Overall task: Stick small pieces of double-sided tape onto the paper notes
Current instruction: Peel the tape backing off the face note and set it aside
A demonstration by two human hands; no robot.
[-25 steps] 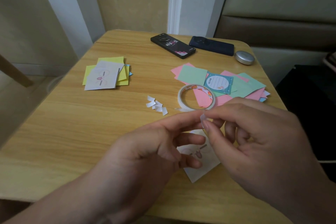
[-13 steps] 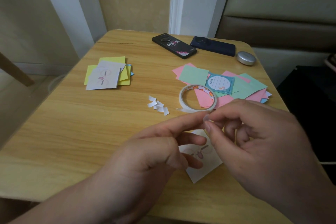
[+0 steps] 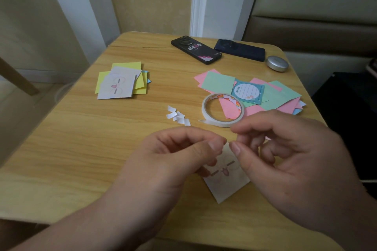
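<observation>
Nearest the viewer, two bare hands meet over a wooden table [image 3: 81, 149]. The left hand [image 3: 179, 157] has its fingers curled, with the thumb and forefinger tips pressed together. The right hand [image 3: 285, 161] is curled the same way, and its thumb and forefinger tips nearly touch those of the left. Whether either pinch holds a bit of tape cannot be told; anything there is too small to see.

Directly under the fingertips a white note [image 3: 224, 187] printed with a small cartoon face lies flat on the table, turned at an angle and partly covered by both hands.

Just beyond the hands lies a roll of double-sided tape [image 3: 206, 116], flat on its side, with a short loose end pointing left. To its left is a cluster of small white scraps [image 3: 178, 117], curled at the edges.

Behind the roll, and partly under it, spreads a loose pile of pink and green notes [image 3: 219, 82], with a blue memo pad [image 3: 247, 91] on top. Well apart on the left is a stack of yellow notes [image 3: 127, 67], topped by another white cartoon note [image 3: 117, 87].

At the far edge lie a black phone [image 3: 195, 52], a dark blue phone [image 3: 239, 50] and a round silver case [image 3: 277, 64].
</observation>
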